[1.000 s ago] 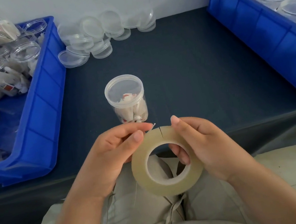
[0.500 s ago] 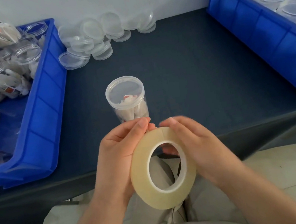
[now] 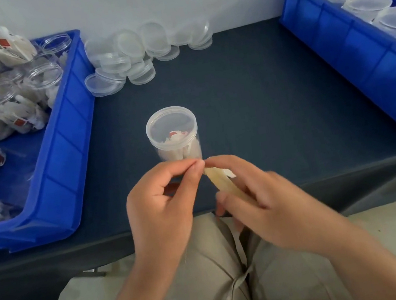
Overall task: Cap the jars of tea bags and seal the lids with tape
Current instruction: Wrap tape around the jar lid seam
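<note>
Dark tabletop (image 3: 260, 93), jar (image 3: 171, 130) capped: tape roll (image 3: 218, 180) is gripped by right hand (image 3: 267, 203), its end apparently pinched by left hand (image 3: 159, 205); a strip must be pulled next.

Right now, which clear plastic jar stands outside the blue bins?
The lidded round jar of tea bags, alone on the dark mat; the rest sit in bins.
</note>
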Available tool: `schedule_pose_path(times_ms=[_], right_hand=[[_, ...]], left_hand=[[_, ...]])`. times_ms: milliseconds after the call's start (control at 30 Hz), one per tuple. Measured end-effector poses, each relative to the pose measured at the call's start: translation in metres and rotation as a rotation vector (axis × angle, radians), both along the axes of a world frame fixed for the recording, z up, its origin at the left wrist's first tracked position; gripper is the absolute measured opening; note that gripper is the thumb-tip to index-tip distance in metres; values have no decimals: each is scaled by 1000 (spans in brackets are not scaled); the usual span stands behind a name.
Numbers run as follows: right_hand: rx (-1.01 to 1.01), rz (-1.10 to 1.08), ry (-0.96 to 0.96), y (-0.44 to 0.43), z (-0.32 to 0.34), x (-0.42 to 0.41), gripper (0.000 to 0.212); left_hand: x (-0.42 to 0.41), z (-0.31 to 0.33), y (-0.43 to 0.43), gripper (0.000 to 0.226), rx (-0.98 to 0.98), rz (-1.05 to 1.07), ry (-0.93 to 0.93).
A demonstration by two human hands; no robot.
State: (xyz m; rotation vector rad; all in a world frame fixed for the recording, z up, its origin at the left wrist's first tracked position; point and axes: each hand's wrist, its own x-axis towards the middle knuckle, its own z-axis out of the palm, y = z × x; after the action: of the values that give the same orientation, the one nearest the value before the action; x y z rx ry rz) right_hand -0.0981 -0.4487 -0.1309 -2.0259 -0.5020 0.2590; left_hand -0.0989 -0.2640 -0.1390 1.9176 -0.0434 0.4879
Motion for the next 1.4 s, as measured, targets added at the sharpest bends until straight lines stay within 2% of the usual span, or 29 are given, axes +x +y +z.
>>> schedule_pose_path(times_ms=[67, 167, 267, 367, 433, 500, 600, 667, 900, 967, 1100, 1400], right_hand=[[-81, 10, 22, -4, 4, 7, 37], [-232, -69, -63, 2, 4, 18, 28], [-410, -83, -222, 12, 0, 22, 39], [-348, -124, -222, 9, -9, 29, 36], [-384, -149, -272, 3, -13, 35, 38], [-467, -151, -337, -1, -15, 42, 40], [-492, -142, -328, -4, -13, 53, 44], [-509, -137, -333, -3, -8, 60, 46], [-640, -76, -348, -6, 12, 87, 47], [-621, -41, -311, -7, 17, 93, 44], [-547, 24, -162, -8, 17, 103, 33], [-458, 93, -17, -18, 21, 112, 37]], left_hand=[[-1, -4, 1, 10, 122, 24, -131], [0, -13, 2, 15, 238, 96, -319], [9, -20, 6, 16, 253, 118, -395], [17, -24, 14, 12, 177, 97, -364], [24, -27, 24, 15, 99, 105, -330], [39, -31, 32, 40, 13, 113, -179], [66, -34, 35, 86, -69, -31, 128], [83, -35, 32, 93, -57, -125, 185], [105, -28, 23, 76, -78, -135, 131], [103, -25, 22, 64, -86, -117, 148], [100, -25, 21, 64, -90, -104, 206], [96, -13, 24, 47, -17, -148, 235]])
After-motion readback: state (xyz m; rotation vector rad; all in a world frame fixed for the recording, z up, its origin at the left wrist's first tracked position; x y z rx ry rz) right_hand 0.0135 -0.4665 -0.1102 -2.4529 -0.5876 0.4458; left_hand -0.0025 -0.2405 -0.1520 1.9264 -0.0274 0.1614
